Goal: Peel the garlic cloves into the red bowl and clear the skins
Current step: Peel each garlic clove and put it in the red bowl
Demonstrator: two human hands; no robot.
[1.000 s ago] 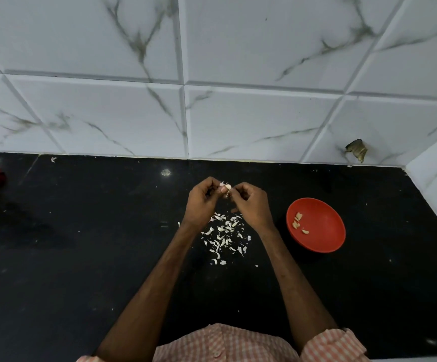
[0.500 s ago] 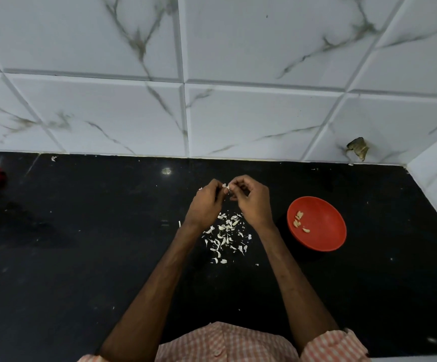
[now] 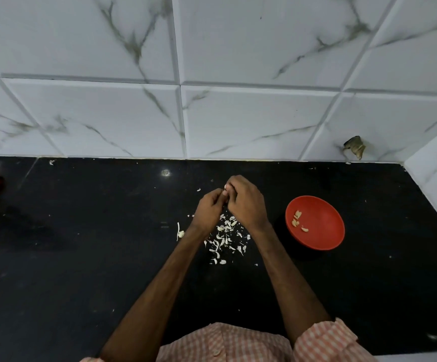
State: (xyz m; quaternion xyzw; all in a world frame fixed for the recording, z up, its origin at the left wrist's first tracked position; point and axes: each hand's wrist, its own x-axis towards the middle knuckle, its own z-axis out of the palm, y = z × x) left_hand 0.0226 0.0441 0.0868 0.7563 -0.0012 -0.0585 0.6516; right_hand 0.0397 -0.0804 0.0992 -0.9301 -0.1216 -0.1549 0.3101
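Garlic clove [image 3: 225, 187], pinched between the curled fingers of left grip [image 3: 208, 209] and right grip [image 3: 246, 202] just above the skins [image 3: 225, 239] heaped on the counter [image 3: 107, 257], looks mid-peel, so the next move likely calls for stripping it bare and dropping it into the red bowl [image 3: 324, 231].

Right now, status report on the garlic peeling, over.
Left hand and right hand both pinching one garlic clove. Red bowl holds a few peeled cloves. Skins pile uncleared on counter, nothing between hands and bowl.
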